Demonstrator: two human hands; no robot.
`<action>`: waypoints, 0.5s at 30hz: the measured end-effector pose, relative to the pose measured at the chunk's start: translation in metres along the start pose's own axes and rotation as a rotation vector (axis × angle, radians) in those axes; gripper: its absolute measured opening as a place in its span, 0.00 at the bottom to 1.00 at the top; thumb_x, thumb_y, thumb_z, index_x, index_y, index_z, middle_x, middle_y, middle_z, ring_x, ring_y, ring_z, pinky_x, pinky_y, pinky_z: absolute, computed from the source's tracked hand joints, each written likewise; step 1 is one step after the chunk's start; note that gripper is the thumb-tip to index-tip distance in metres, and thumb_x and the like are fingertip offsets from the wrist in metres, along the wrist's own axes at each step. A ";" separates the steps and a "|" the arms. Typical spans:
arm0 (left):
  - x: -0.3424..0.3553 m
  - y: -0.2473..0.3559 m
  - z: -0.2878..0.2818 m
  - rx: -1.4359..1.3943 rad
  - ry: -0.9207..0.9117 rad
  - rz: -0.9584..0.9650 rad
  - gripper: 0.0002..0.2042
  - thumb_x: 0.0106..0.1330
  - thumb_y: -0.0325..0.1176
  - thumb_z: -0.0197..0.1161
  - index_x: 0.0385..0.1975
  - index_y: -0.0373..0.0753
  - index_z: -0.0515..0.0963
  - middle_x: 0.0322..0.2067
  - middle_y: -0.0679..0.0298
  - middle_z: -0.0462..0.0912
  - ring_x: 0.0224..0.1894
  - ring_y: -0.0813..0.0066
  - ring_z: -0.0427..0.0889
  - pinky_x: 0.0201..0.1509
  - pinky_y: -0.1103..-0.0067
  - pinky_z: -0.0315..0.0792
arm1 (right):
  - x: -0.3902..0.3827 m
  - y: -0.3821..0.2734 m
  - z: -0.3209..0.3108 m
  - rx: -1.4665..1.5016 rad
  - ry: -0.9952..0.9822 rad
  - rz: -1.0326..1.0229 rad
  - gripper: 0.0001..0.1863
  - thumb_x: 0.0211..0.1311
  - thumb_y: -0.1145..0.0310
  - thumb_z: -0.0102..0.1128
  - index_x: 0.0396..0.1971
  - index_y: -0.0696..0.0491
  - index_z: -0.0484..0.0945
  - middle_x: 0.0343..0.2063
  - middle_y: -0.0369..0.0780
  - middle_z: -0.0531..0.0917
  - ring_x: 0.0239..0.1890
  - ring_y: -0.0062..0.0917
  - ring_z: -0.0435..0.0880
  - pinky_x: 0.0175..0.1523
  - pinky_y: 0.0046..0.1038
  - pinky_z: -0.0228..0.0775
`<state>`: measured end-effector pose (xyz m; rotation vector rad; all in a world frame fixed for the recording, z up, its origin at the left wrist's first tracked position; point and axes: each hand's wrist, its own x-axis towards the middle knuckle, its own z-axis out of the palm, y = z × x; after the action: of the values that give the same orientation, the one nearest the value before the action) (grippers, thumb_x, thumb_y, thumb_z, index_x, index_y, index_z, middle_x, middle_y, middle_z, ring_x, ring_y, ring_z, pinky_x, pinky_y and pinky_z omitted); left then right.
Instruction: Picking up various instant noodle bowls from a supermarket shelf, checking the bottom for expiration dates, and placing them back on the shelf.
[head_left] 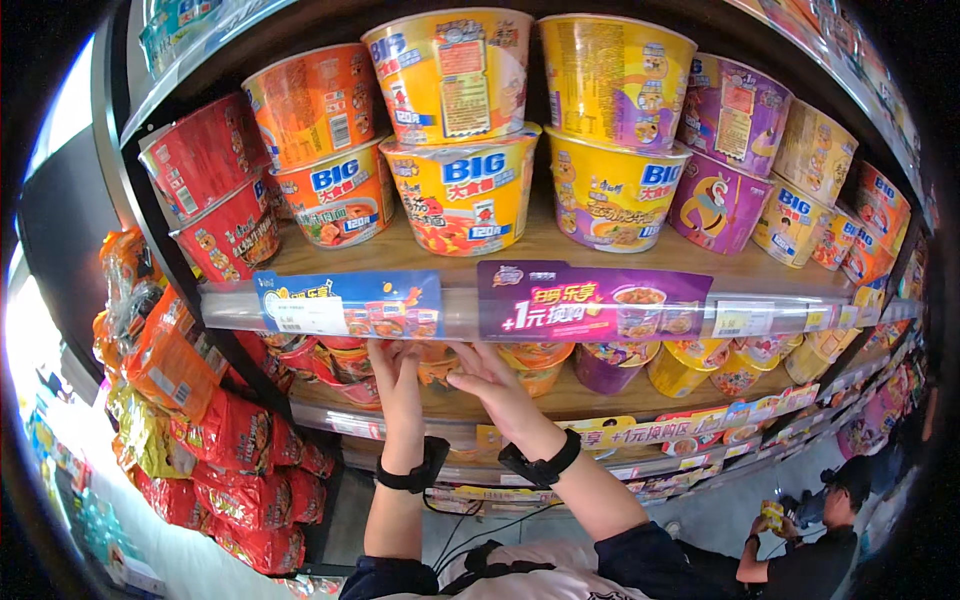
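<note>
My left hand reaches under the blue promotional strip into the lower shelf, fingertips partly hidden behind it. Beside it, my right hand has bent fingers and thumb. Both are at an orange noodle cup between them, which they appear to grip, though it is mostly hidden. More cups, among them a purple one, sit to the right. On the shelf above stand stacked noodle tubs, upright, in red, orange, yellow and purple, behind a purple promotional strip. A black band circles each wrist.
Red, orange and yellow noodle packs are piled at the left side. A lower shelf edge carries labels. At the lower right a person in black is low down, holding a small yellow item. Cables hang below my arms.
</note>
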<state>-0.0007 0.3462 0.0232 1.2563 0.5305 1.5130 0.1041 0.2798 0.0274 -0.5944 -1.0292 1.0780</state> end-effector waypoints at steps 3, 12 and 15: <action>-0.007 -0.002 0.010 0.022 0.104 0.012 0.21 0.58 0.22 0.47 0.53 0.37 0.54 0.42 0.60 0.67 0.45 0.74 0.67 0.52 0.78 0.59 | -0.015 -0.010 -0.017 -0.208 -0.077 -0.010 0.29 0.54 0.74 0.53 0.57 0.54 0.57 0.56 0.41 0.61 0.61 0.26 0.56 0.60 0.26 0.50; -0.035 -0.005 0.094 0.455 -0.142 0.319 0.12 0.60 0.27 0.51 0.42 0.30 0.65 0.36 0.58 0.72 0.40 0.70 0.71 0.46 0.79 0.63 | -0.053 -0.059 -0.073 -0.188 0.346 -0.180 0.19 0.51 0.77 0.49 0.47 0.57 0.66 0.41 0.39 0.75 0.48 0.23 0.71 0.55 0.25 0.58; -0.015 -0.040 0.094 0.395 -0.106 0.214 0.13 0.63 0.33 0.47 0.42 0.30 0.66 0.37 0.59 0.71 0.39 0.71 0.69 0.45 0.79 0.63 | -0.043 -0.071 -0.076 -0.289 0.302 -0.139 0.17 0.52 0.76 0.51 0.45 0.59 0.67 0.41 0.38 0.75 0.46 0.22 0.72 0.53 0.25 0.59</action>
<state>0.0989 0.3214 0.0162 1.7353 0.6631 1.5526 0.1978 0.2181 0.0361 -0.8767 -0.9495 0.6955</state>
